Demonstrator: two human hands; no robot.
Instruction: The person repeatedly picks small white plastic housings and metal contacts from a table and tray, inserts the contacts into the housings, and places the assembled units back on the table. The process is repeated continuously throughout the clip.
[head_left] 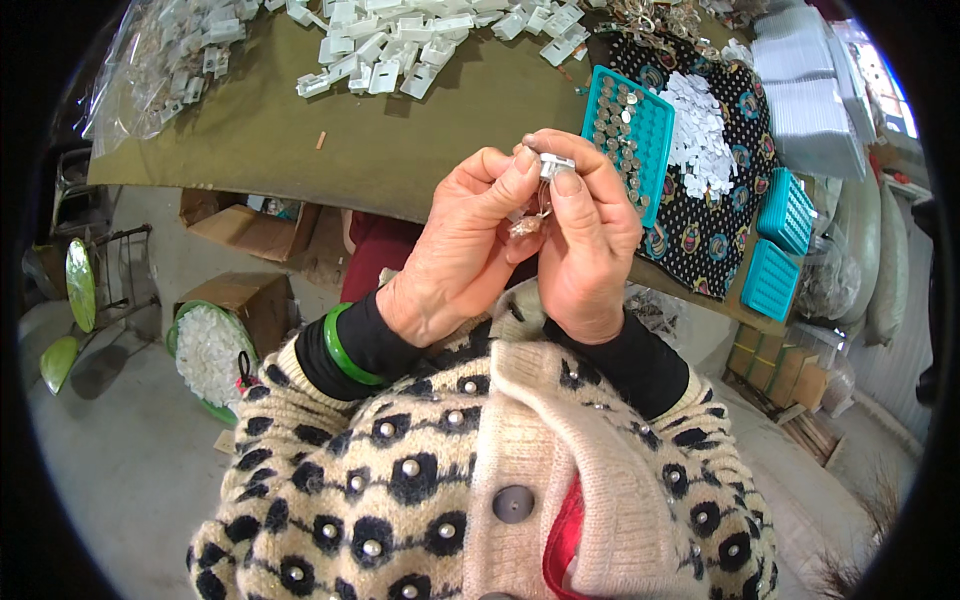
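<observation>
Both hands meet above the near edge of the table. Between the fingertips of my right hand (590,240) is a small white plastic casing (556,164), pinched by thumb and forefinger. My left hand (460,230) is closed beside it, with its thumb and forefinger at the casing's left side. Thin wires run down from the casing to a small clear-and-copper bundle (525,224) between the palms; the curled fingers partly hide it. Just right of the hands lies a teal tray (655,150) with several round silver discs in its left part.
White plastic casings (390,45) are heaped at the far side of the olive tabletop (250,130). A clear bag (170,70) of parts lies far left. White flat pieces (700,130) cover part of a patterned black cloth (720,255). More teal trays (770,280) and stacked white trays (800,80) stand right.
</observation>
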